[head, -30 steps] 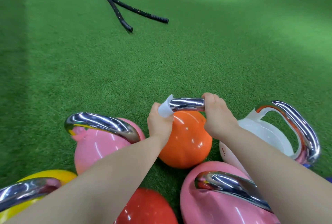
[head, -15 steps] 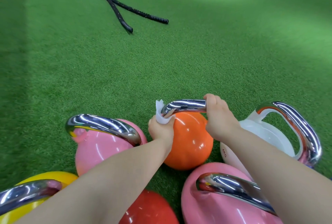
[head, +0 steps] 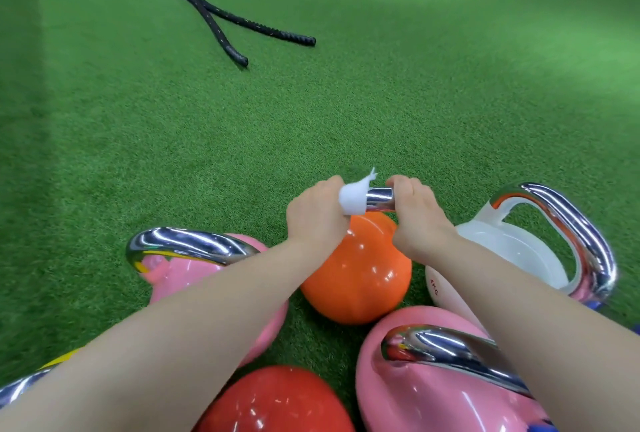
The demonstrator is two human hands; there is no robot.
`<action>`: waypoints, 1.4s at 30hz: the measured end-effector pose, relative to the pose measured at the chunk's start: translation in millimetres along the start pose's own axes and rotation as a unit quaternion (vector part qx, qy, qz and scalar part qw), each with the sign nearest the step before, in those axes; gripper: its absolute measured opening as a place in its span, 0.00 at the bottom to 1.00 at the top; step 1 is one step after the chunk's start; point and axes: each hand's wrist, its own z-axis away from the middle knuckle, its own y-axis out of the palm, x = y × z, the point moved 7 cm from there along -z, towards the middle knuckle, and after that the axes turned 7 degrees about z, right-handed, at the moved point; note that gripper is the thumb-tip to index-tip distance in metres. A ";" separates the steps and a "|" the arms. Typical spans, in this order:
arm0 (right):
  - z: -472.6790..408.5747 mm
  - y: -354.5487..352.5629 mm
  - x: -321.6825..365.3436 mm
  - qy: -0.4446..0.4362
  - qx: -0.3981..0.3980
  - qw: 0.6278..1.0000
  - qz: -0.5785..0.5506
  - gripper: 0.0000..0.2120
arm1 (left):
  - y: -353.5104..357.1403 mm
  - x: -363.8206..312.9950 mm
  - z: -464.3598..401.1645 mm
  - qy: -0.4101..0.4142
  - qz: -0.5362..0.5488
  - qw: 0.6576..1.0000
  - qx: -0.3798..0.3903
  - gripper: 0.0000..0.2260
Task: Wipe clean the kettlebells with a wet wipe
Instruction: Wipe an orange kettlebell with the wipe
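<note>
An orange kettlebell with a chrome handle stands on green turf among several others. My left hand grips the handle's top through a white wet wipe wrapped round the bar. My right hand grips the same handle just to the right, a short stretch of chrome showing between the hands. Around it stand a pink kettlebell at left, a white one at right, another pink one in front and a red one at the bottom.
A yellow kettlebell peeks out at the lower left under my forearm. Two black battle rope ends lie on the turf far ahead. Dark objects sit at the top right corner.
My left hand slid the wipe up from the handle's left bend onto the top bar, toward my right hand. The right hand kept its grip.
</note>
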 end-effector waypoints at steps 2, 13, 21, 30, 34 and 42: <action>-1.6 0.5 -1.3 0.000 0.013 0.999 -0.044 0.34 | -2.9 -14.1 -5.2 0.064 -0.089 0.993 0.029 0.05; 5.3 -8.6 -27.6 0.079 -0.027 0.922 -0.379 0.40 | 32.2 -103.0 -15.3 0.193 -0.243 0.941 0.138 0.10; 27.0 -9.3 -39.0 0.085 -0.099 0.972 -0.193 0.32 | 70.6 -127.1 -13.2 0.248 -0.271 0.912 0.185 0.13; 27.5 -1.3 -3.5 -0.010 0.048 0.997 -0.062 0.34 | 12.5 -75.7 4.7 0.215 -0.188 0.953 0.107 0.16; 28.2 -2.4 17.0 -0.061 0.055 0.991 0.109 0.37 | -9.4 -35.7 11.4 0.185 -0.145 0.950 0.204 0.19; 1.8 -4.0 85.3 -0.152 0.037 0.956 0.247 0.33 | -51.7 61.0 -33.8 0.014 -0.070 0.953 0.294 0.16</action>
